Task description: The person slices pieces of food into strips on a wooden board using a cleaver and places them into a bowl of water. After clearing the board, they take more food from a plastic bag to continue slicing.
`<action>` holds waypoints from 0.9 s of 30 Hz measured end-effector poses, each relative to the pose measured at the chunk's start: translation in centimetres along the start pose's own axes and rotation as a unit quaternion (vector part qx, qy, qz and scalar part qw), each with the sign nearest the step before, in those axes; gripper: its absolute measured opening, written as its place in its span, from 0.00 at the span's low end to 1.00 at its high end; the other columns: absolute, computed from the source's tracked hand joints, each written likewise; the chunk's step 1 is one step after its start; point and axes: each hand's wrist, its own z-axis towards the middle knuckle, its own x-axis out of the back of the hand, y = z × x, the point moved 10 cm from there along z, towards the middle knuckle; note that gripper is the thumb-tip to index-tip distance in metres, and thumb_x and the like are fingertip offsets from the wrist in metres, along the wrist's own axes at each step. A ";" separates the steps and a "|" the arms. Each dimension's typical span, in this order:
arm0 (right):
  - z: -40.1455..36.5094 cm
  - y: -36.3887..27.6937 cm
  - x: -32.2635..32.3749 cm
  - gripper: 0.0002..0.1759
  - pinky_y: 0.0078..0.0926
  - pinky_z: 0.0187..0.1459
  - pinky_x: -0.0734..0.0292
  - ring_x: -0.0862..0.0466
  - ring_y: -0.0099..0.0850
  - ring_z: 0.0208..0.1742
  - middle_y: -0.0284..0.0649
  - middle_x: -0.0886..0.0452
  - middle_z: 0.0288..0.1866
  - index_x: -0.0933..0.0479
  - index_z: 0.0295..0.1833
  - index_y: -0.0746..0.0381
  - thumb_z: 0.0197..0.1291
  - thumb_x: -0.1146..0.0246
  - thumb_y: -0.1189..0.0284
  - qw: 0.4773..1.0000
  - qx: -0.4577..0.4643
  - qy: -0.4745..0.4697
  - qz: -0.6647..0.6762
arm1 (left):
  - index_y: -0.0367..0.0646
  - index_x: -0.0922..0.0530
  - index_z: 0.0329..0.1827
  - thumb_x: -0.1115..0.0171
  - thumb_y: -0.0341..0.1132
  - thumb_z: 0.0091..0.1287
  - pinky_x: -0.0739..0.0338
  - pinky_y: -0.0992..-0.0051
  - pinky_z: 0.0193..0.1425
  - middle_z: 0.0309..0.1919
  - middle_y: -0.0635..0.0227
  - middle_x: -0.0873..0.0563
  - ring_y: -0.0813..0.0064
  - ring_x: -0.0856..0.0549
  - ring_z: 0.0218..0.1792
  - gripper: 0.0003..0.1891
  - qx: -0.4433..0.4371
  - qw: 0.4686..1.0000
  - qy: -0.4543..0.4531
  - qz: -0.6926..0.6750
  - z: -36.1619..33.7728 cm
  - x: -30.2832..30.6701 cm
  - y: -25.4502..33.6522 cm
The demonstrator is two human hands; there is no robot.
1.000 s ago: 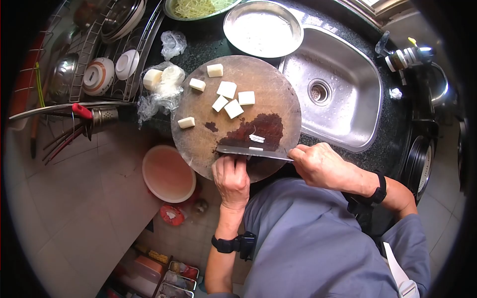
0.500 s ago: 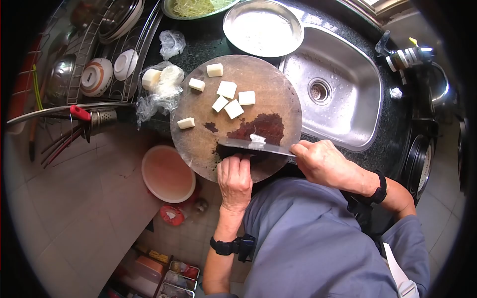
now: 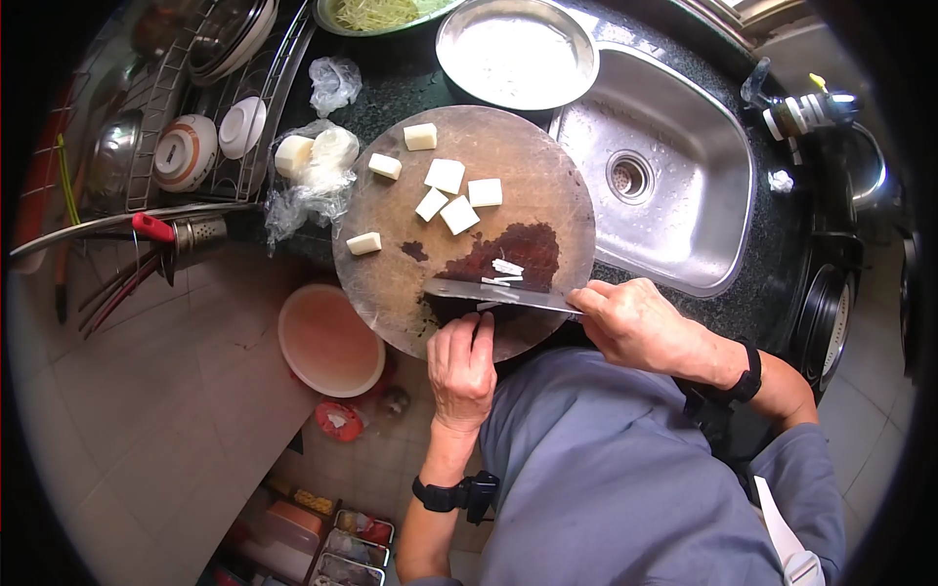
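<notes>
A round wooden chopping board [image 3: 386, 283] bears several white vegetable chunks [image 3: 446, 176] and a dark wet patch. My right hand [image 3: 630, 317] is closed around the handle end of a kitchen knife [image 3: 518, 293], whose blade lies across the near part of the board. Thin white strips [image 3: 507, 267] rest just beyond the blade. My left hand [image 3: 461, 366] is on the near edge of the board, fingers bent and close together beside the blade. A white vegetable piece [image 3: 488, 306] shows at its fingertips, mostly hidden by the fingers and knife.
A steel sink [image 3: 674, 234] adjoins the board on the right. Behind stands a metal basin [image 3: 518, 93], with a bowl of shreds [image 3: 376, 14] beside it. Plastic-wrapped white vegetable [image 3: 318, 166] and a dish rack [image 3: 234, 181] are at left. A pinkish tub [image 3: 330, 342] sits below.
The strips beyond the blade have separated, and more of them show. My left fingers have drawn back slightly from the blade, exposing a bit of white. The knife stays nearly in place.
</notes>
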 end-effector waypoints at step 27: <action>-1.0 -0.3 -1.3 0.08 0.44 0.24 0.26 0.21 0.50 0.23 0.50 0.26 0.25 0.31 0.34 0.69 0.48 0.39 0.82 0.992 0.044 -0.106 -0.045 | 0.32 0.18 0.49 0.35 0.21 0.60 0.23 0.56 0.51 0.48 0.51 0.18 0.48 0.19 0.46 0.13 0.032 0.999 -0.015 0.003 -1.1 -1.2 0.0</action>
